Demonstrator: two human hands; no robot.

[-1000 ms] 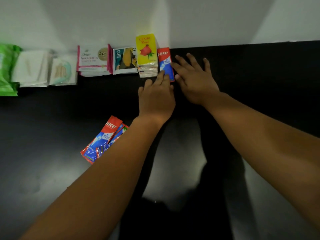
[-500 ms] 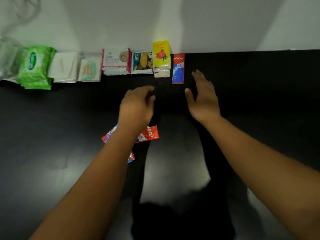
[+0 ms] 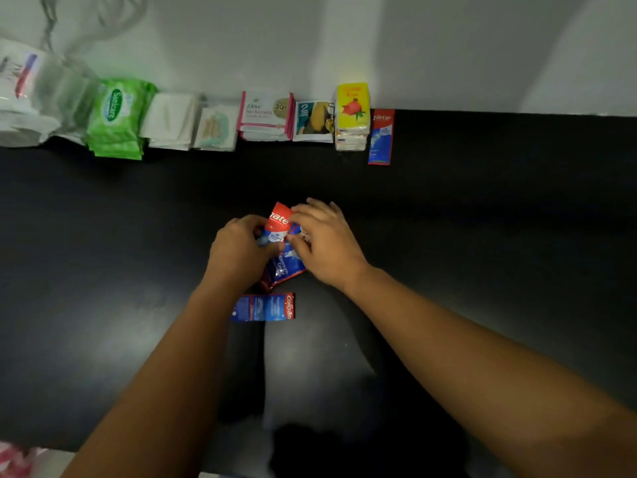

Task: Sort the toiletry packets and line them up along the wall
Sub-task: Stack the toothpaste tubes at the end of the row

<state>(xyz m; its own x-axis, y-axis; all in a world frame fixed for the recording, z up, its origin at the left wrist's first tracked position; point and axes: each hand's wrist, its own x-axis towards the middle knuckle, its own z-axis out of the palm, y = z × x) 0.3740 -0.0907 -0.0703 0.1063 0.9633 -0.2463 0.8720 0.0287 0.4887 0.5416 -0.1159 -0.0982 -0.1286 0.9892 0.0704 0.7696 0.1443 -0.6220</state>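
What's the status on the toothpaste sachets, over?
Grip: left hand and right hand hold sachet bunch, mid-table. One wall sachet placed beside yellow pack. One loose sachet flat, near side of bunch. No obstruction seen.

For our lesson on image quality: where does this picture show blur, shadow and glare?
Head view: the plastic bag at far left is blurred; a dull sheen lies on the black table at lower centre, with a dark shadow below it.

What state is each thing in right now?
Toothpaste sachet bunch: held between both hands.
Left hand: grips the bunch.
Right hand: pinches the bunch.
Loose toothpaste sachet: flat on table, untouched.
Lined-up toothpaste sachet: flat, by wall.
Green wipes pack: lying by wall.
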